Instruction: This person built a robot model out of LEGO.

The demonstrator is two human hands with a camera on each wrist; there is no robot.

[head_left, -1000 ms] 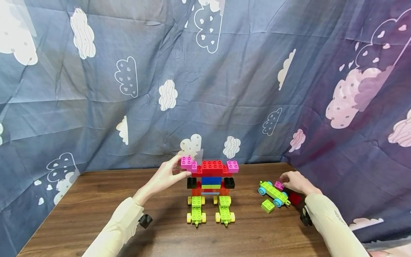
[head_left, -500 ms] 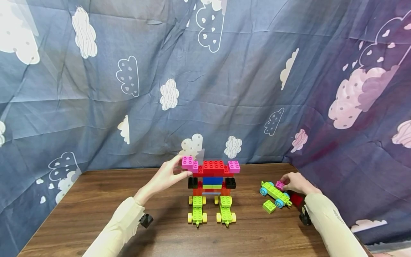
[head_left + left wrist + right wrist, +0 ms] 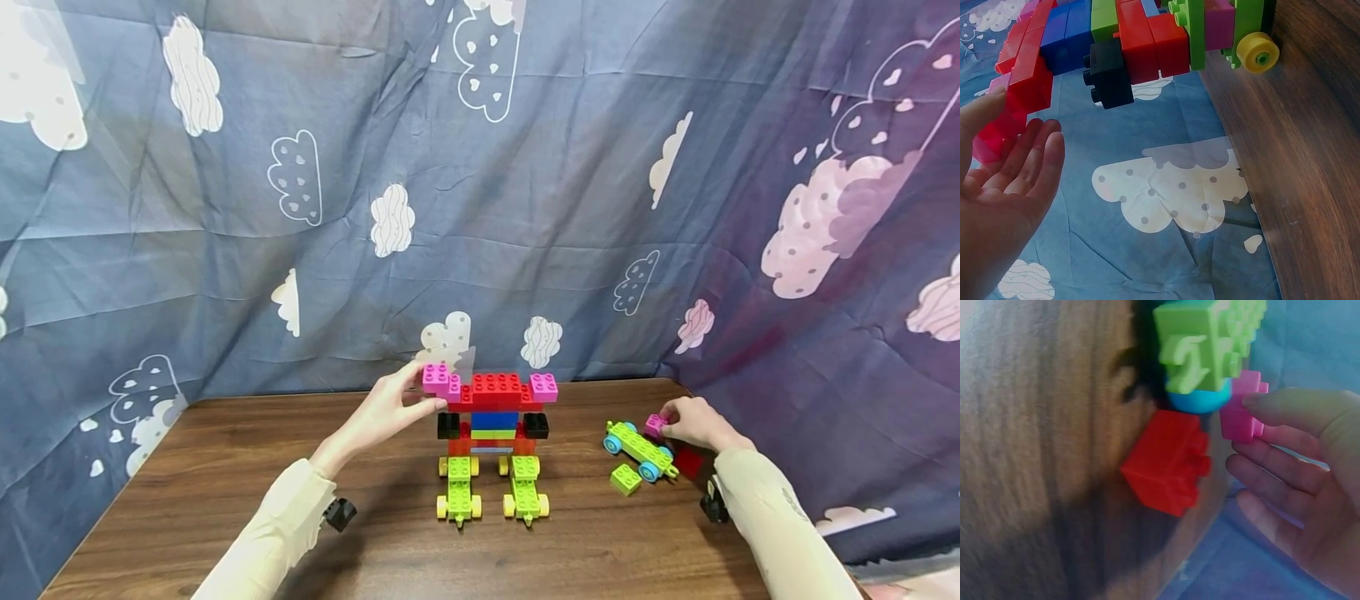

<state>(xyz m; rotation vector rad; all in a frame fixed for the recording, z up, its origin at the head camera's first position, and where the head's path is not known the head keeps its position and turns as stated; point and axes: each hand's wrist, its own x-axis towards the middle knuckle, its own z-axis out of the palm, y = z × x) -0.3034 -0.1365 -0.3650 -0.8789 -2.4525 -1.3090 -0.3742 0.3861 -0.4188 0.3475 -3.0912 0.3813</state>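
Observation:
A figure of stacked toy building bricks (image 3: 495,403) stands on the table, with a red and blue body and lime wheeled feet (image 3: 461,500). My left hand (image 3: 386,410) holds the pink bricks (image 3: 437,379) at its upper left corner, thumb in front and fingers behind. In the left wrist view the same pink bricks (image 3: 1000,134) sit between thumb and fingers. At the right, my right hand (image 3: 697,422) pinches a pink brick (image 3: 655,426) between thumb and fingers. The right wrist view has that brick (image 3: 1241,415) beside the lime wheeled base.
A lime wheeled base (image 3: 639,450) with blue wheels, a lime brick (image 3: 626,479) and a red brick (image 3: 687,462) lie near my right hand. Behind the wooden table (image 3: 390,550) hangs a blue cloth (image 3: 337,267) with cloud prints, which also runs along the right side.
The pink brick in my right hand has shifted slightly up and away from the lime wheeled base. My left hand stays in place on the figure.

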